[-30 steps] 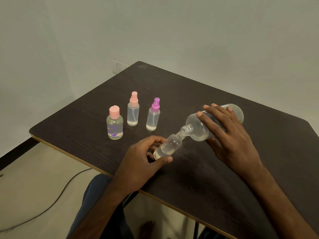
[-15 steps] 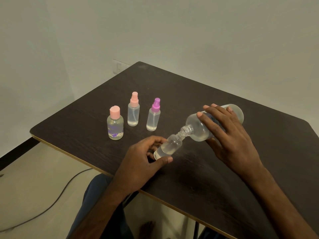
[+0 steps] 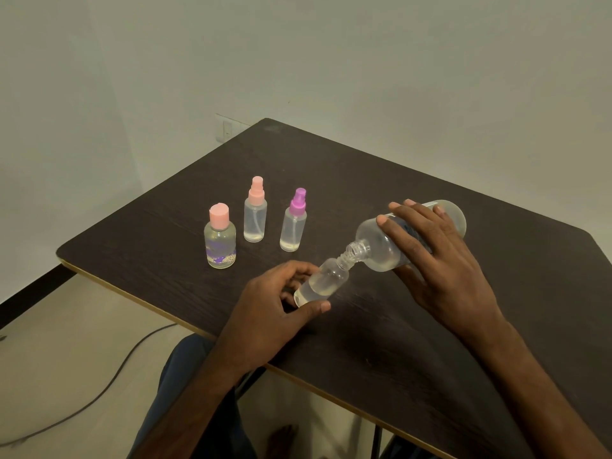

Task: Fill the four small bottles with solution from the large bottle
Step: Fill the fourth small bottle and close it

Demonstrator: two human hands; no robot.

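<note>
The right hand [image 3: 443, 260] is gripping the large bottle [image 3: 381, 246] and tilting its neck onto the mouth of the open small bottle [image 3: 323, 283]. The left hand [image 3: 275, 306] is holding this one slanted, near the table's [image 3: 364, 180] front edge. It is partly full. Three capped bottles [image 3: 255, 213] are standing behind, already containing liquid, so I judge this is the last filling.

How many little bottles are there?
4. The pink-cap bottle, pink sprayer and purple sprayer stand together on the table; the open bottle is tilted in the left hand.
</note>
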